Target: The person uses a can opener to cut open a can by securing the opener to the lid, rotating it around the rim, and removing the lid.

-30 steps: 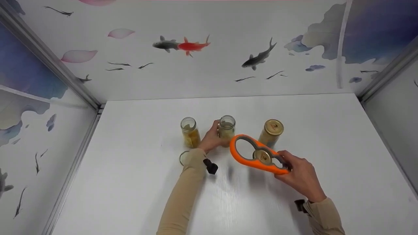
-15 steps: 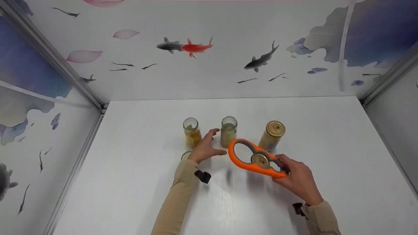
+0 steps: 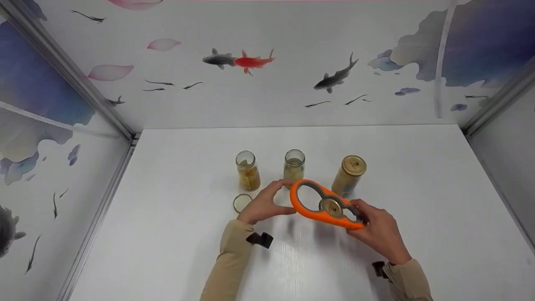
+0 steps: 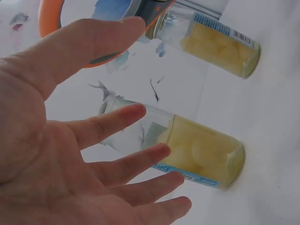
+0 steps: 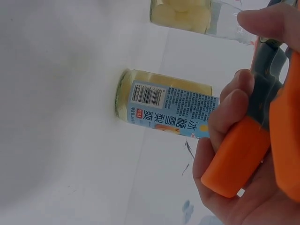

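Observation:
My right hand grips one end of an orange and grey jar opener, held above the table. A gold lid sits in one of the opener's holes. Close to its other end is my left hand, fingers spread and fairly straight in the left wrist view; whether they touch the opener I cannot tell. Behind stands an uncovered glass jar of pale fruit. To the right is a jar with a gold lid on, its blue label facing the right wrist camera.
An uncovered jar of yellow fruit stands at the left. In front of it a round lid lies on the white table. Panels printed with fish rise at the back and sides.
My left hand has let go of the middle jar and come nearer, to the opener's left end. The right hand and opener have shifted only slightly.

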Available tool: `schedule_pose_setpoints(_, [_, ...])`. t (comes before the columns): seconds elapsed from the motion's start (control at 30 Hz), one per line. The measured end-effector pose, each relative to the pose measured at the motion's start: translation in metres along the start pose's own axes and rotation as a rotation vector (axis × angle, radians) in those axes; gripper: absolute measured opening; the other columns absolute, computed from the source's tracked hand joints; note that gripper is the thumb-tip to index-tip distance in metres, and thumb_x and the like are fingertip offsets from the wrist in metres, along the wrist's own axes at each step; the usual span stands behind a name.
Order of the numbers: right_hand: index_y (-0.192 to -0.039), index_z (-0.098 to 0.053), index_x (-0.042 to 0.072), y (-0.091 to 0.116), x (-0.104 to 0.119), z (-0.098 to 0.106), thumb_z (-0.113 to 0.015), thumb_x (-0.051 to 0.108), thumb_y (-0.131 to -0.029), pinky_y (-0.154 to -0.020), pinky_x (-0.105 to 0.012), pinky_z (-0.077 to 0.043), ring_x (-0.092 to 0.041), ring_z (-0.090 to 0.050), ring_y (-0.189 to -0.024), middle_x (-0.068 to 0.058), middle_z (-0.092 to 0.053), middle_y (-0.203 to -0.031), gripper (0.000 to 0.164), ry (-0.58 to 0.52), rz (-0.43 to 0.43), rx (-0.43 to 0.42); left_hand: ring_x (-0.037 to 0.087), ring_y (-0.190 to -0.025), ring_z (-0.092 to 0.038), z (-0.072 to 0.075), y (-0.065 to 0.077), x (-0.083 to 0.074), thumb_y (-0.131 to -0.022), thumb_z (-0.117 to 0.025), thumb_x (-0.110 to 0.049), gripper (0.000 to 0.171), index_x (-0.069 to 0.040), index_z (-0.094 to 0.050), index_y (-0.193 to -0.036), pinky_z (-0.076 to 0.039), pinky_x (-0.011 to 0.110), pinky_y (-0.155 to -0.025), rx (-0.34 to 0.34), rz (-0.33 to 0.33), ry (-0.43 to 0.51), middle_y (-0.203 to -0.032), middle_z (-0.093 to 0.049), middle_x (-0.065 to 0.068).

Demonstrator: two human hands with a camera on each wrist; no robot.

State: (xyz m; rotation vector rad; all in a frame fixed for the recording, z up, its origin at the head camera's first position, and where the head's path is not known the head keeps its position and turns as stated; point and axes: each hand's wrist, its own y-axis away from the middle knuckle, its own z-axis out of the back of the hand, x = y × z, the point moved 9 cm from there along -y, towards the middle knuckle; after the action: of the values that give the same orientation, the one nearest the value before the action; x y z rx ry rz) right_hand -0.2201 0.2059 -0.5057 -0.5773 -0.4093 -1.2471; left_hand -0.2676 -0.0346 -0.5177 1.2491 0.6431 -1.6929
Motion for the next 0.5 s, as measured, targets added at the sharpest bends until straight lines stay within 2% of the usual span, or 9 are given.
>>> schedule_pose_setpoints(0.13, [-0.105,-0.066,0.017,0.0,0.002,-0.001,-0.078,0.005,-0.065,-0.051,-0.027,-0.036,-0.01,-0.046,-0.057,0.012,-0.05,-0.066,0.043,-0.008,0.012,-0.009,0.018,-0.133,-0.037,-0.006,0.004,0.0,-0.08,-0.08,-0.022,0.064,-0.021,-0.052,-0.138,-0.028,0.044,-0.109,0.018,-0.023,-0.008,-0.14,-0.048,-0.005])
schedule_pose_setpoints(0.23, [-0.104,-0.066,0.018,0.0,0.002,-0.002,-0.077,0.003,-0.065,-0.053,-0.027,-0.039,-0.009,-0.048,-0.058,0.013,-0.052,-0.067,0.043,-0.032,0.018,-0.008,0.019,-0.134,-0.036,-0.01,0.006,0.003,-0.084,-0.076,-0.023,0.06,-0.02,-0.052,-0.139,-0.027,0.045,-0.109,0.023,-0.025,0.012,-0.14,-0.048,-0.004])
schedule_pose_setpoints(0.37, [-0.104,-0.066,0.019,-0.001,0.003,-0.003,-0.078,0.0,-0.063,-0.057,-0.028,-0.045,-0.007,-0.053,-0.061,0.013,-0.057,-0.069,0.047,-0.059,0.041,-0.022,0.023,-0.135,-0.036,-0.02,0.004,0.007,-0.091,-0.067,-0.013,0.043,-0.016,-0.058,-0.132,-0.026,0.05,-0.11,0.049,-0.031,0.098,-0.14,-0.049,0.001])
schedule_pose_setpoints(0.47, [-0.105,-0.066,0.018,-0.003,0.006,-0.004,-0.08,0.001,-0.061,-0.063,-0.031,-0.047,-0.006,-0.055,-0.064,0.011,-0.061,-0.073,0.049,-0.045,0.078,-0.036,0.027,-0.131,-0.042,-0.03,0.001,0.007,-0.095,-0.061,-0.011,0.034,-0.013,-0.061,-0.129,-0.032,0.05,-0.106,0.061,-0.047,0.168,-0.137,-0.053,0.004])
schedule_pose_setpoints(0.5, [-0.105,-0.066,0.017,-0.003,0.008,-0.005,-0.081,0.001,-0.061,-0.066,-0.033,-0.047,-0.006,-0.056,-0.065,0.011,-0.062,-0.075,0.049,-0.039,0.09,-0.04,0.026,-0.129,-0.045,-0.031,0.003,0.001,-0.096,-0.06,-0.013,0.033,-0.013,-0.061,-0.129,-0.035,0.048,-0.104,0.071,-0.067,0.189,-0.135,-0.055,0.004])
